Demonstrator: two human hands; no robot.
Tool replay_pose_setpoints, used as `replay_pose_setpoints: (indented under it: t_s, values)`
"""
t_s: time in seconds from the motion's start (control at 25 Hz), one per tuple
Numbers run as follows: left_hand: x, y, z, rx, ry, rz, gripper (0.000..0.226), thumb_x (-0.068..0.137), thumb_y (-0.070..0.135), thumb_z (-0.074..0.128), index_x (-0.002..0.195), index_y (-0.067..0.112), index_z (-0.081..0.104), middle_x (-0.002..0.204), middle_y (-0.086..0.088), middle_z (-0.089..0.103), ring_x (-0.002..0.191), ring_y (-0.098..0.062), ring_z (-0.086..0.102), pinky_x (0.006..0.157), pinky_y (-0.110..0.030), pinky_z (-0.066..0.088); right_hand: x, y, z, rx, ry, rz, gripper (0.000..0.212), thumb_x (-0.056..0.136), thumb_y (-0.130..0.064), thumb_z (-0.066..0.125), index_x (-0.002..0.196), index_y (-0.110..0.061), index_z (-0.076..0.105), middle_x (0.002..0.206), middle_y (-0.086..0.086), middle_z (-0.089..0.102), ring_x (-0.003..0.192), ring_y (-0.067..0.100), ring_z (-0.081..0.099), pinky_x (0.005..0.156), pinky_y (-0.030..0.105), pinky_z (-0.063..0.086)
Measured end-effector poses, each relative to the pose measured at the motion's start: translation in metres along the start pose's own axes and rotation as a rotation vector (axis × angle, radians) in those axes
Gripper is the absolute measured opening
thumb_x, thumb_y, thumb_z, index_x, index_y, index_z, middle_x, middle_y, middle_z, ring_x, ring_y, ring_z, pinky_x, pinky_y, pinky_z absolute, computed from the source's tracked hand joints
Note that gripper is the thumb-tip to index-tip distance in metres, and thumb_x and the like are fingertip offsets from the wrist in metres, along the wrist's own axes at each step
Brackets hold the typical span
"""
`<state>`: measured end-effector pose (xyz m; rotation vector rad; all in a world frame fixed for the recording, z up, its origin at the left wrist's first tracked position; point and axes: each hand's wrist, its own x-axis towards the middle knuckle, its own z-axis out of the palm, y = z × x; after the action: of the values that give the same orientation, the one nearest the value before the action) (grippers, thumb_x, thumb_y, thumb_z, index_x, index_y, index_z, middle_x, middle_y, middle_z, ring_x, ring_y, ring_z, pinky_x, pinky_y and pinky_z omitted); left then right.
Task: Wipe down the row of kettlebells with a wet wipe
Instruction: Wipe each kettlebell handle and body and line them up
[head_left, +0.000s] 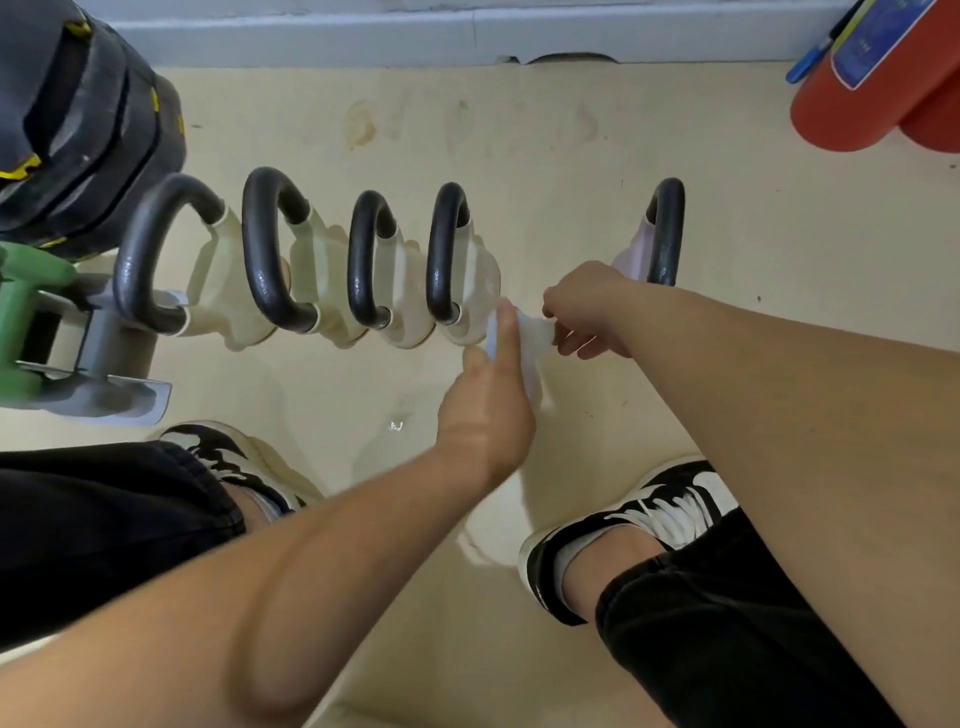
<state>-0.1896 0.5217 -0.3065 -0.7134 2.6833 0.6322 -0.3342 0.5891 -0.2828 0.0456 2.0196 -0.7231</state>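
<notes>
Cream floor (519, 156) by a grey wall; five kettlebells (470, 291) in a row. Left hand (485, 410) and right hand (587, 306) both pinch one wet wipe (530, 343).

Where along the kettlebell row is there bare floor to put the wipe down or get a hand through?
Bare floor lies between the fourth cream kettlebell and the lilac kettlebell, where both hands hold the wipe; also between the row and the wall. The four cream ones stand crowded together.

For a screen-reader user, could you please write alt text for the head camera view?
Both hands, left hand and right hand, hold a wet wipe between them above a cream floor, beside a row of black-handled kettlebells.
</notes>
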Motion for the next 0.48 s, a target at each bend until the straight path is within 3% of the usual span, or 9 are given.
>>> replay_pose_setpoints:
  t_s: [0.08,0.2,0.24,0.32,0.4,0.48]
  values:
    - [0.031,0.006,-0.004,0.092,-0.016,-0.028,0.068,0.096,0.012,0.051,0.154,0.012,0.016,0.116,-0.015,0.06,0.081,-0.029,0.055,0.066,-0.035,0.041,-0.001,0.003,-0.001,-0.01,-0.004,0.003,0.032,0.098,-0.014,0.042,0.116,0.001,0.064,0.093,0.017,0.075,0.074,0.03,0.068,0.081,0.04,0.058]
    - [0.073,0.03,-0.037,0.219,-0.272,-0.085,0.035,0.097,0.006,0.046,0.133,0.006,0.047,0.11,-0.009,0.06,0.095,-0.026,0.063,0.075,-0.035,0.052,-0.012,0.0,-0.001,-0.023,0.007,0.002,0.03,0.099,-0.014,0.043,0.116,-0.001,0.064,0.101,0.019,0.076,0.078,0.03,0.068,0.088,0.044,0.059]
    - [0.076,0.032,-0.039,0.243,-0.299,-0.086,0.034,0.097,0.006,0.047,0.131,0.008,0.05,0.113,-0.009,0.06,0.098,-0.026,0.064,0.079,-0.035,0.054,-0.015,-0.002,-0.001,-0.02,0.021,-0.005,0.028,0.099,-0.013,0.043,0.112,0.0,0.064,0.102,0.019,0.075,0.077,0.031,0.066,0.087,0.043,0.058]
    - [0.054,0.025,-0.03,0.188,-0.217,-0.012,0.034,0.096,0.008,0.046,0.13,0.015,0.052,0.116,-0.009,0.058,0.09,-0.026,0.06,0.072,-0.036,0.051,-0.023,-0.01,0.002,-0.024,0.052,-0.031,0.021,0.098,-0.008,0.044,0.095,0.0,0.063,0.097,0.019,0.072,0.076,0.031,0.063,0.076,0.038,0.056]
    - [0.017,0.004,-0.014,0.051,-0.054,0.019,0.026,0.1,0.023,0.045,0.125,0.022,0.05,0.112,-0.007,0.056,0.087,-0.027,0.057,0.07,-0.037,0.046,-0.034,-0.021,0.01,-0.014,0.103,-0.059,0.022,0.099,-0.007,0.047,0.077,-0.009,0.051,0.087,0.013,0.061,0.077,0.031,0.058,0.071,0.033,0.05]
    - [-0.021,-0.017,-0.005,-0.004,-0.054,0.022,0.03,0.101,0.035,0.045,0.13,0.028,0.044,0.115,-0.004,0.053,0.095,-0.028,0.057,0.076,-0.041,0.047,-0.045,-0.031,0.02,-0.014,0.169,-0.068,0.03,0.097,-0.011,0.051,0.07,-0.015,0.041,0.08,0.007,0.05,0.082,0.03,0.051,0.073,0.032,0.046]
